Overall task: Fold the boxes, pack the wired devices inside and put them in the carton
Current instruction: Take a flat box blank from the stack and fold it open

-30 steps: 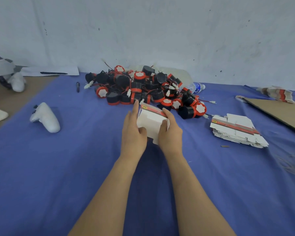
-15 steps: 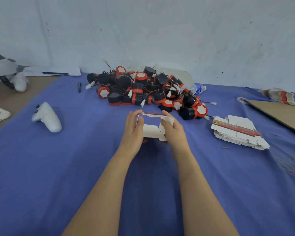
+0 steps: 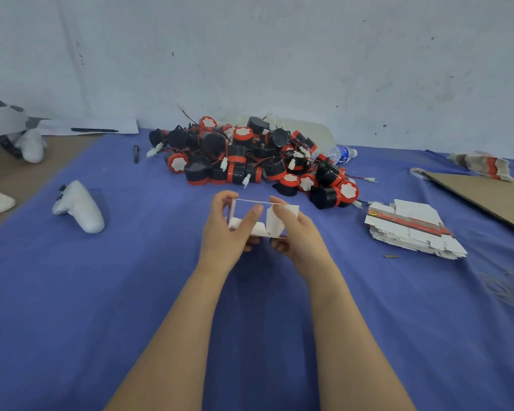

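Currently: box-folding step, the first of three. Left hand (image 3: 223,232) and right hand (image 3: 300,235) both hold one white box (image 3: 275,224) just above the tabletop (image 3: 101,292), near the device pile. The box is opened into a tube with its open end toward the camera; the end flaps are not yet tucked.

Left hand: grasps the left wall, fingers curled at the top corner, thumb laid across the open mouth. Right hand: pinches the right side, thumb on a white flap bent inward. Neither hand is released.

Judgement: the next move calls for pressing the side flaps in and tucking the closing flap at one end, leaving the other end open for a device. The card looks thin and may crease if squeezed hard.

Devices (image 3: 250,161), black and red with wires and white plugs, lie heaped beyond the box, untouched. A stack (image 3: 410,229) of flat boxes sits to the right. Brown cardboard (image 3: 487,194) lies at far right, well apart; cannot tell whether it is the carton. No packed box is seen.

Also present: controller (image 3: 79,207) at left, pen (image 3: 136,154), bottle (image 3: 339,152) behind the pile.
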Tool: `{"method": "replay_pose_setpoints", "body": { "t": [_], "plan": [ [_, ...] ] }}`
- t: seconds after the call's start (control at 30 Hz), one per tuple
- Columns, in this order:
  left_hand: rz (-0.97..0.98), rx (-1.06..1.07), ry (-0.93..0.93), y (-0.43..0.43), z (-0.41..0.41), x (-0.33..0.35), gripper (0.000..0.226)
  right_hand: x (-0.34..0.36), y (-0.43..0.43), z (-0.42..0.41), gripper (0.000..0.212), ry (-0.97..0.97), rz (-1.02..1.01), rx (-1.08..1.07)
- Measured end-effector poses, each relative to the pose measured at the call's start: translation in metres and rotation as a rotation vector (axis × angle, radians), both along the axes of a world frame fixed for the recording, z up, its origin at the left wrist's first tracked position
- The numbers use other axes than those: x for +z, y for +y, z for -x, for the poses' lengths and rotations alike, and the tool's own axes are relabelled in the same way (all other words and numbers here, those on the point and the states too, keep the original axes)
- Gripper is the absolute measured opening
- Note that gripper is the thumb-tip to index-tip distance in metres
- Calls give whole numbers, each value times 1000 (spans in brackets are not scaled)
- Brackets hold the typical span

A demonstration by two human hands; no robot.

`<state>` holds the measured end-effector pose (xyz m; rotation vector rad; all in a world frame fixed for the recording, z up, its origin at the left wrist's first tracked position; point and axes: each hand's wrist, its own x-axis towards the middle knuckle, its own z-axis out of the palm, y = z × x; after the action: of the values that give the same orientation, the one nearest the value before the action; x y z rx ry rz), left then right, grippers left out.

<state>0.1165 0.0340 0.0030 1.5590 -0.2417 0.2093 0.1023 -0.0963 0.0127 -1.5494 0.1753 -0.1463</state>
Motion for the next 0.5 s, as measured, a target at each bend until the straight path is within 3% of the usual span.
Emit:
{"method": "replay_pose_setpoints", "body": {
  "t": [0.13,0.3,0.5],
  "plan": [
    [-57,199,20,-2,-4,-3,39,-5,3,0,44,-39,39,188],
    [0,244,85,0,-6,0,36,-6,1,0,64,-118,-28,349],
    [84,-49,40,-4,0,1,32,-8,5,-4,29,-203,125,-68]
  ]
}}
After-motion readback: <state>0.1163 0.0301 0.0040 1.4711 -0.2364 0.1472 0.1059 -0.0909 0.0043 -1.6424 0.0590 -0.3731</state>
